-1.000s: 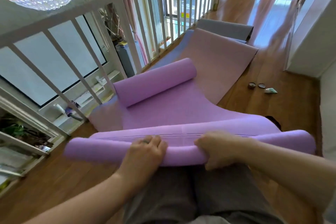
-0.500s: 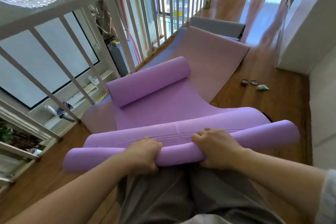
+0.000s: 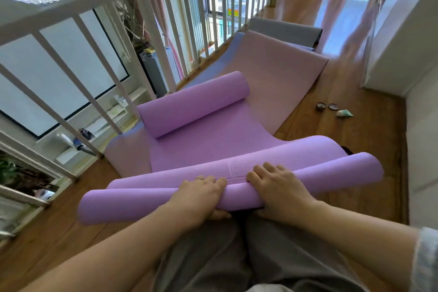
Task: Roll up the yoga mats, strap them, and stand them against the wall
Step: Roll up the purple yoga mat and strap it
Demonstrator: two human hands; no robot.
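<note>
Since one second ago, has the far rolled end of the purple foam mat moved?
No. The far rolled end lies beside the same white railing post.

left: railing (image 3: 152, 31) close | ahead: far mat roll (image 3: 193, 104) blocks | right: open floor (image 3: 369, 149) to wall (image 3: 422, 137)

The nearest purple mat (image 3: 142, 206) is shown in soft violet, and fine ribbed lines are picked out across its unrolled face, crossed by one pale mark. The same violet is carried by the far purple roll (image 3: 194, 104). Beyond it a dusty pink mat (image 3: 272, 73) is seen, edged by a lilac-blue mat (image 3: 234, 42), with a grey mat (image 3: 284, 31) behind. The floor (image 3: 367, 149) is rendered in warm brown wood grain. The railing (image 3: 166, 31) is painted white; grey is seen on the trousers (image 3: 213, 256), pale blue on the sleeve (image 3: 426, 256). A mint-green scrap (image 3: 344, 114) is spotted beside two dark brown discs (image 3: 320, 106).
</note>
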